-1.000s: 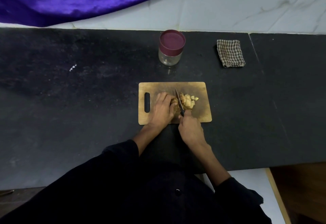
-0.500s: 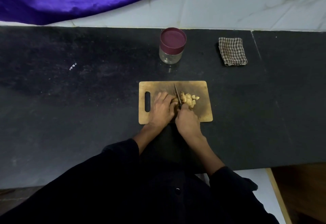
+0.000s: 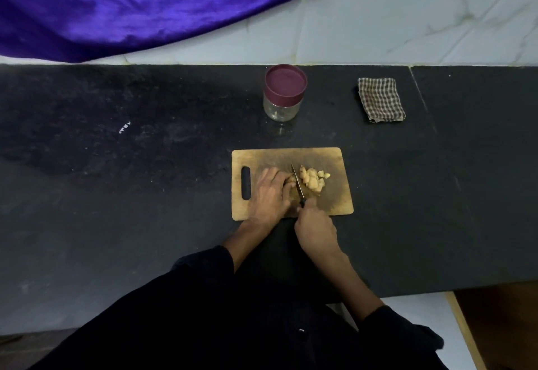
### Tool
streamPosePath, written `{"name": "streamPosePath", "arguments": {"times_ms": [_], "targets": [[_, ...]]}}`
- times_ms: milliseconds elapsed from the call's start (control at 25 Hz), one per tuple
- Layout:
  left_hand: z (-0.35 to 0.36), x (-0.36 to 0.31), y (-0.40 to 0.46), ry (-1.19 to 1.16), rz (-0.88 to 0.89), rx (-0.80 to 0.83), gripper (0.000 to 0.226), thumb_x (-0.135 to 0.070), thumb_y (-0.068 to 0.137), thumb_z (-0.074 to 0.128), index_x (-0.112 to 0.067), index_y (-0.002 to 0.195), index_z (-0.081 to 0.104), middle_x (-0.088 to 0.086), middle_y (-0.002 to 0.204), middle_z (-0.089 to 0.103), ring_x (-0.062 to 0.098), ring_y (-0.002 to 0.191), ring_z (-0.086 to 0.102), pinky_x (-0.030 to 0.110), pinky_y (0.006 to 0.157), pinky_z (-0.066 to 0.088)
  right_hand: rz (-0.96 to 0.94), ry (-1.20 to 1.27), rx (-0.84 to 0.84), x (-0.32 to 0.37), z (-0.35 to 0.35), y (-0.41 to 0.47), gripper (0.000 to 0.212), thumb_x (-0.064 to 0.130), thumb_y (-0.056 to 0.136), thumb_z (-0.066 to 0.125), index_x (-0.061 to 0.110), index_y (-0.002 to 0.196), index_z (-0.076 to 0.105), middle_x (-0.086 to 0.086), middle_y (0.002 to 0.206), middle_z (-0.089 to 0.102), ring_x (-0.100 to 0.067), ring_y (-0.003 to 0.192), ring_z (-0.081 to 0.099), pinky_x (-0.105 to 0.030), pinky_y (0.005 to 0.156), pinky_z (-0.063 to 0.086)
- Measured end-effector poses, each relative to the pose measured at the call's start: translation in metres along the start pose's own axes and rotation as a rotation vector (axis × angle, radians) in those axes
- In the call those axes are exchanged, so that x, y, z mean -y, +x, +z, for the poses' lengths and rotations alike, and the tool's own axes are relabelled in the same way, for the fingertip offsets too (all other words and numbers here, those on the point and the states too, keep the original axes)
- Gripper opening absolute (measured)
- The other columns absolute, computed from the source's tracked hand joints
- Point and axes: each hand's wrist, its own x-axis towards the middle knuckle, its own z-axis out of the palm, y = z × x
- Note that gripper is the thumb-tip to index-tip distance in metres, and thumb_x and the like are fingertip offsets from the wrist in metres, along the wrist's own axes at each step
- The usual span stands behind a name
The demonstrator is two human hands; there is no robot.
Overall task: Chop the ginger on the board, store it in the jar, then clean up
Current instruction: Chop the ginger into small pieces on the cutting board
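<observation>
A wooden chopping board (image 3: 334,160) with a handle slot at its left lies on the black counter. Cut pale ginger pieces (image 3: 313,179) are heaped at its middle. My left hand (image 3: 270,195) presses an uncut piece of ginger down, just left of the blade. My right hand (image 3: 316,228) grips the dark handle of a small knife (image 3: 297,184), whose blade points away from me between my left fingers and the heap. A clear glass jar (image 3: 283,93) with its maroon lid on stands behind the board.
A folded checked cloth (image 3: 380,100) lies at the back right of the counter (image 3: 116,195). Purple fabric (image 3: 131,5) hangs against the white tiled wall at the back left. The counter's front edge runs by my body.
My right hand has drawn the knife back slightly toward me after pushing forward half a second ago. My left hand stays on the ginger.
</observation>
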Motion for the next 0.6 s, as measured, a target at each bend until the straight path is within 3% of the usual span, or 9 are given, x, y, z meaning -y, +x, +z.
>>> {"name": "streamPosePath", "arguments": {"times_ms": [240, 600], "targets": [[-0.004, -0.002, 0.001, 0.009, -0.008, 0.025, 0.014, -0.007, 0.087, 0.062, -0.004, 0.1, 0.066, 0.01, 0.094, 0.059, 0.024, 0.095, 0.051, 0.038, 0.086, 0.047, 0.014, 0.046, 0.025, 0.016, -0.008, 0.022, 0.023, 0.014, 0.1, 0.044, 0.007, 0.122, 0.048, -0.015, 0.114, 0.063, -0.033, 0.103, 0.063, -0.044, 0.085, 0.052], [-0.011, 0.001, -0.001, -0.001, 0.055, 0.008, 0.02, -0.014, 0.088, 0.059, -0.004, 0.104, 0.066, 0.009, 0.096, 0.061, 0.024, 0.094, 0.052, 0.035, 0.087, 0.045, 0.023, 0.177, -0.04, -0.004, -0.008, 0.011, 0.021, 0.026, 0.105, 0.041, 0.01, 0.115, 0.051, -0.01, 0.101, 0.063, -0.025, 0.092, 0.063, -0.046, 0.081, 0.053]]}}
